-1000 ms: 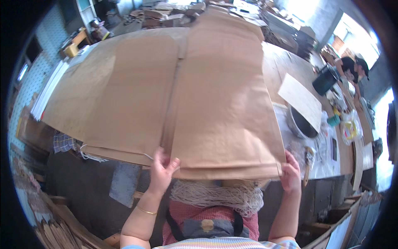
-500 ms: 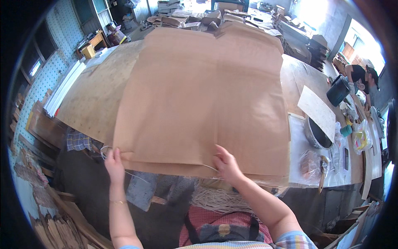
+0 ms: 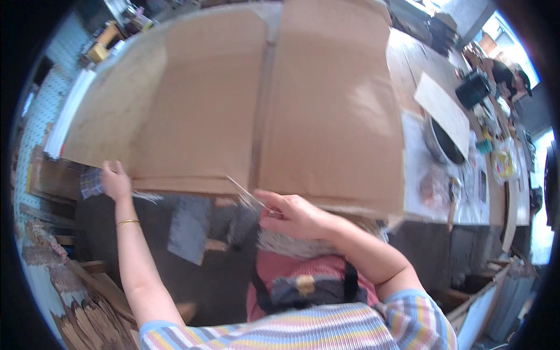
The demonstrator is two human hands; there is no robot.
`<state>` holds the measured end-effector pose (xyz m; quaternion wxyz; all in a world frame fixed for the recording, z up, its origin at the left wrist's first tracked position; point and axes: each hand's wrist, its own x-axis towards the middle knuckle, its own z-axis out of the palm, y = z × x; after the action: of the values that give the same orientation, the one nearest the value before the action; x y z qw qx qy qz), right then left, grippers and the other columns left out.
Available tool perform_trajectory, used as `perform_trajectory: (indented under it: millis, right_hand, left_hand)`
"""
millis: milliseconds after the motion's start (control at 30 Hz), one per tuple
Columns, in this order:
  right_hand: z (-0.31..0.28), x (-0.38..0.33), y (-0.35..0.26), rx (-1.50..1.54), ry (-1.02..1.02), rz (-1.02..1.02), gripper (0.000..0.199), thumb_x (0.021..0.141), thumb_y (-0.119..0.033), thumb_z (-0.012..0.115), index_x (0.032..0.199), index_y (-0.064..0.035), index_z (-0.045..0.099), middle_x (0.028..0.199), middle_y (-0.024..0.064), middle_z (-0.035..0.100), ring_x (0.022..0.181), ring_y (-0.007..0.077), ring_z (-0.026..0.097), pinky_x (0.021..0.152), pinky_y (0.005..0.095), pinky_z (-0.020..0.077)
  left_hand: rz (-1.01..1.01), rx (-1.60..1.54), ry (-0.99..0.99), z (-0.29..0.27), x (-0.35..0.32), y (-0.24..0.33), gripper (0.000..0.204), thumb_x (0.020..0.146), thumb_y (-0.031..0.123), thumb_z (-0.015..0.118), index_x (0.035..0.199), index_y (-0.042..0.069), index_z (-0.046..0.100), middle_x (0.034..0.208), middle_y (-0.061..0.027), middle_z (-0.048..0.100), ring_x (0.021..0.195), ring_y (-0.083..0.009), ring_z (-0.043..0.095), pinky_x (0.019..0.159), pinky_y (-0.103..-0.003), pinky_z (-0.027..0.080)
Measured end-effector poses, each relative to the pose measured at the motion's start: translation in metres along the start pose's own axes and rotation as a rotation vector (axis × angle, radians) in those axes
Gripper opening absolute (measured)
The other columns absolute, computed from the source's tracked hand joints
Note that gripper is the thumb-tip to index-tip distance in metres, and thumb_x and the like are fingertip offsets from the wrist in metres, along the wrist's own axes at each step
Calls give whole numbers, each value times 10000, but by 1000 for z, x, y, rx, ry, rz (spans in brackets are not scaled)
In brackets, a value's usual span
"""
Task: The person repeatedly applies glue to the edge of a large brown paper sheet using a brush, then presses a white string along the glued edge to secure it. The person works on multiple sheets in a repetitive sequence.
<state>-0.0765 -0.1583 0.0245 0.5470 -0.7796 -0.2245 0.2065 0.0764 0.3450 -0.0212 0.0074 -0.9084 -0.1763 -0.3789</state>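
A brown paper sheet (image 3: 204,105) lies on the left part of the table, its near edge folded over in a narrow strip. My left hand (image 3: 118,184) is at the sheet's near left corner, fingers closed on it; the grip is partly hidden by blur. My right hand (image 3: 294,214) pinches a thin white cord (image 3: 242,189), which runs slantwise to the sheet's near right corner. Just right of that sheet, past a narrow gap, more brown paper (image 3: 329,111) lies flat, reaching the table's front edge.
At the right stand a dark basin (image 3: 446,143) with a pale board (image 3: 443,111) across it, a brush (image 3: 453,201) and plastic bags (image 3: 504,163). White strips (image 3: 70,114) lie along the left table edge. A bundle of white cord (image 3: 297,244) hangs before my lap. Another person (image 3: 503,73) is at far right.
The brown sheet has slid left off the other paper, opening a gap between them. Both hands moved left, and the cord in my right hand now stretches clear of the sheet.
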Motion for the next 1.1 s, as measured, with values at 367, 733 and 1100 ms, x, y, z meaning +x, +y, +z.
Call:
perform_trajectory:
  millis: [367, 733, 1100]
  right_hand:
    - [-171, -338, 57, -1244, 692, 788, 549, 792, 99, 522, 1269, -164, 590, 968, 107, 566, 838, 280, 593, 760, 373, 487]
    - [-149, -340, 44, -309, 1477, 98, 112, 858, -42, 684, 944, -11, 618, 743, 38, 613, 598, 90, 552, 537, 199, 434]
    - [-54, -153, 5, 395, 1184, 59, 136, 892, -118, 628, 916, 5, 681, 710, 24, 616, 583, 63, 518, 523, 192, 391]
  left_hand:
    - [561, -880, -561, -193, -207, 229, 154, 766, -5, 698, 906, 20, 639, 873, -116, 631, 817, -277, 616, 736, -357, 497]
    - [1162, -782, -1080, -185, -312, 262, 56, 730, 85, 564, 749, 60, 611, 825, -99, 589, 808, -282, 598, 691, -381, 506]
    - [317, -1091, -1364, -207, -247, 215, 42, 847, -10, 598, 873, -16, 631, 767, -117, 581, 659, -270, 591, 599, -360, 480]
